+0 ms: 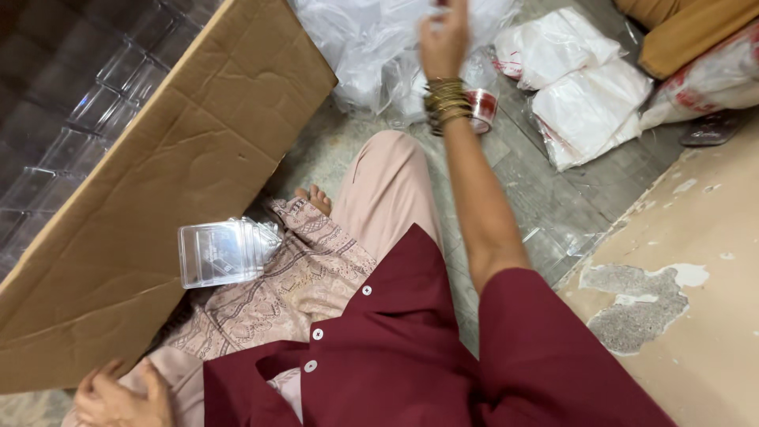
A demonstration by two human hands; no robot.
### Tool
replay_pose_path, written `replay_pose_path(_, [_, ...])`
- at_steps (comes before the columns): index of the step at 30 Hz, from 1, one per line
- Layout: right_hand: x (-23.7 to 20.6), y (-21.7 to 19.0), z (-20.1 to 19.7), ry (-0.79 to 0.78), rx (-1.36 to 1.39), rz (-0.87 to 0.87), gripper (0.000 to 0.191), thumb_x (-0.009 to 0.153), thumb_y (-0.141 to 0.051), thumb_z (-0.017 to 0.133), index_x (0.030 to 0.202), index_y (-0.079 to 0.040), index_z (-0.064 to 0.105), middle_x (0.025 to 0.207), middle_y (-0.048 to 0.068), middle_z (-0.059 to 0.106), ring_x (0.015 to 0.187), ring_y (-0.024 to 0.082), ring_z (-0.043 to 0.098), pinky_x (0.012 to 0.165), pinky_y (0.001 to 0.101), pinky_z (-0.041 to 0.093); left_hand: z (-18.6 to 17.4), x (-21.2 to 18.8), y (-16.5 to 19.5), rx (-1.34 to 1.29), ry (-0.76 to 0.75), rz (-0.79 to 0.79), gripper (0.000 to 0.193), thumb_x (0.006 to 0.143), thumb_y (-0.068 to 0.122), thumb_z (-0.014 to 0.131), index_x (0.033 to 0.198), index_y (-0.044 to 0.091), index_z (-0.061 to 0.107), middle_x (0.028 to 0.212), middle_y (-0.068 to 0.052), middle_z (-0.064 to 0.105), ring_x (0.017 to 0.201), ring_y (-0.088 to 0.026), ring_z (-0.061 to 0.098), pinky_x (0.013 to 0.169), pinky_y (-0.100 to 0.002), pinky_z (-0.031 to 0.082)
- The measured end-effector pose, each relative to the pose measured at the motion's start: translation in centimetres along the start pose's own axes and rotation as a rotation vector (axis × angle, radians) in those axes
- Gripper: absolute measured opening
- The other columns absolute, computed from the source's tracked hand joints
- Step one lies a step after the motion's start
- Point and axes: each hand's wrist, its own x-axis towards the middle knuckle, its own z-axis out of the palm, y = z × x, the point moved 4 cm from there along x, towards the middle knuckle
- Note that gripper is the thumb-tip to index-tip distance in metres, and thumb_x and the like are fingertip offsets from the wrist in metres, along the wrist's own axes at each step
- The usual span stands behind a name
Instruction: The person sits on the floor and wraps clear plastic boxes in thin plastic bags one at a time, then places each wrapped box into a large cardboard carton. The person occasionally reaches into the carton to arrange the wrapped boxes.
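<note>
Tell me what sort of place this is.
Probably a small packing workspace on a floor: clear plastic boxes stacked in a cardboard carton, bundles of white bags, and the right hand reaching into plastic bags.

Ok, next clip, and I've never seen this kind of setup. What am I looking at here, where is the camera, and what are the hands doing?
There is no machine here. One camera sits on a person's head and looks down, so you see their own body: a dark red top and pink trousers, seated on the floor.

The right hand is stretched forward, with gold bangles on the wrist, and its fingers pinch the edge of a clear plastic bag from a heap. The left hand rests low by the knee, at the bottom edge of a big cardboard box flap; whether it grips anything cannot be told.

On the lap lies a stack of clear plastic containers. Ahead lie a roll of tape and packs of white bags.
</note>
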Motion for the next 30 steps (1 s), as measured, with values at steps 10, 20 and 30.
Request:
replay_pose_path(10, [0.9,15.0,-17.6,-0.052,-0.918,0.44,0.024,0.103,-0.031,0.06,0.112,-0.011,0.07,0.118,0.015,0.069,0.111,0.037,0.063,0.092,0.0508,0.048,3.2,-1.6,0.4,0.121,-0.115,-0.016,0.033,0.105,0.04,0.069,0.12,0.011,0.064,0.129,-0.019,0.053,0.125,-0.038,0.047,0.111,-0.055,0.033])
replay_pose_path(20, [-3.2,3.8,-24.0,-0.422,-0.187,0.072,0.02,0.124,-0.016,0.042,0.117,0.0,0.053,0.102,0.005,0.055,0.089,0.016,0.054,0.084,0.0312,0.049,-4.1,0.5,9.3,-0.387,0.177,0.072,0.005,0.103,0.007,0.064,0.101,0.003,0.065,0.096,-0.013,0.066,0.086,-0.029,0.061,0.079,-0.039,0.05])
replay_pose_path(30, [-8.7,-14.6,-8.1,-1.093,0.191,-0.209,0.011,0.104,-0.001,0.06,0.113,-0.003,0.066,0.117,0.01,0.066,0.103,0.019,0.066,0.09,0.032,0.056,-5.5,4.2,27.1,-1.143,-0.851,0.292,0.09,0.101,0.066,0.036,0.164,0.011,0.002,0.117,-0.015,0.068,0.091,-0.026,0.07,0.081,-0.042,0.058])
